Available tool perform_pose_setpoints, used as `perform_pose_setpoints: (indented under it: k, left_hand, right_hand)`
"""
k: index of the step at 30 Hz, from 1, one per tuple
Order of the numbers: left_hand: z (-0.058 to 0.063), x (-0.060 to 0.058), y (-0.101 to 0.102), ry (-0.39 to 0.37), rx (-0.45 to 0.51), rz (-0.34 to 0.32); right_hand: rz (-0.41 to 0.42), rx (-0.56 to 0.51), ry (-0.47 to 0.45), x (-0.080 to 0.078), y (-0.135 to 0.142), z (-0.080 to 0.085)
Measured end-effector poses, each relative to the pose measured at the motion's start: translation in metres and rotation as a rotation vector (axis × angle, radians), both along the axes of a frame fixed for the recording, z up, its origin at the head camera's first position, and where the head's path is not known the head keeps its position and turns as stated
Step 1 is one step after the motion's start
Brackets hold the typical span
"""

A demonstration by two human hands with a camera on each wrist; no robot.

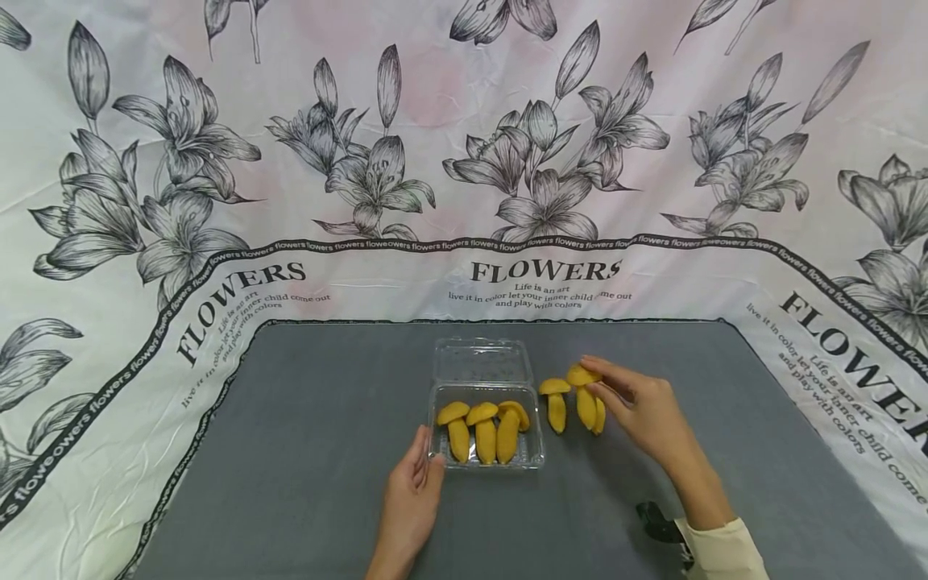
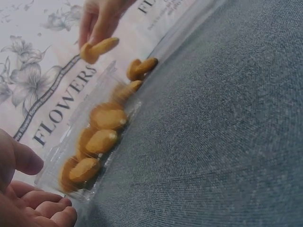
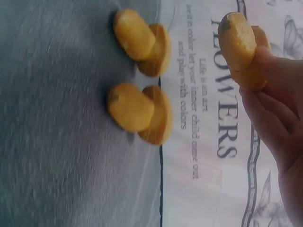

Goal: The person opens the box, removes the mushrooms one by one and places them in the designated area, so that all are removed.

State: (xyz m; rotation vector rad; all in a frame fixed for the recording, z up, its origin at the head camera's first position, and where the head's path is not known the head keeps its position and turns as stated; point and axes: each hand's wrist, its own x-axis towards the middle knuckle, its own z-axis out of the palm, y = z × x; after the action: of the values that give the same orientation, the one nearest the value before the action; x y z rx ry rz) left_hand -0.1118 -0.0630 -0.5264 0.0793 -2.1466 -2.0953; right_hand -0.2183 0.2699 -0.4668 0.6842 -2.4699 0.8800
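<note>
My right hand (image 1: 645,411) pinches a yellow mushroom (image 3: 238,42) by its cap, lifted above the grey table. Below the held one, partly hidden behind it in the head view, lies another mushroom (image 1: 600,417). Another yellow mushroom (image 1: 556,411) lies between that one and a clear plastic box (image 1: 538,455). The box stands with its lid (image 1: 482,362) folded back. Inside it, three yellow mushrooms (image 1: 485,439) lie side by side, caps toward the lid. At the box's left front corner my left hand (image 1: 412,491) holds the edge, thumb near the corner and fingers along the side.
A grey cloth (image 1: 312,451) covers the table. Behind and beside it hangs a white curtain (image 1: 391,290) printed with lilies and lettering. A dark strap-like object (image 1: 658,522) sits by the right sleeve (image 1: 725,552).
</note>
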Motion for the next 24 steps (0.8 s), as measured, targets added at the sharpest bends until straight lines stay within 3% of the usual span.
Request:
perform_pose_setpoints:
  k: [6, 17, 24]
  left_hand:
    - [-0.002, -0.001, 0.003, -0.013, -0.011, 0.028]
    - [-0.001, 0.001, 0.002, -0.044, -0.032, 0.016]
    - [0.001, 0.002, 0.002, -0.048, -0.039, 0.014]
  right_hand:
    - [-0.052, 0.019, 0.025, 0.002, 0.019, -0.001]
    - [-0.118, 0.062, 0.051, 0.006, 0.045, -0.007]
    - [-0.139, 0.081, 0.015, 0.005, 0.055, -0.015]
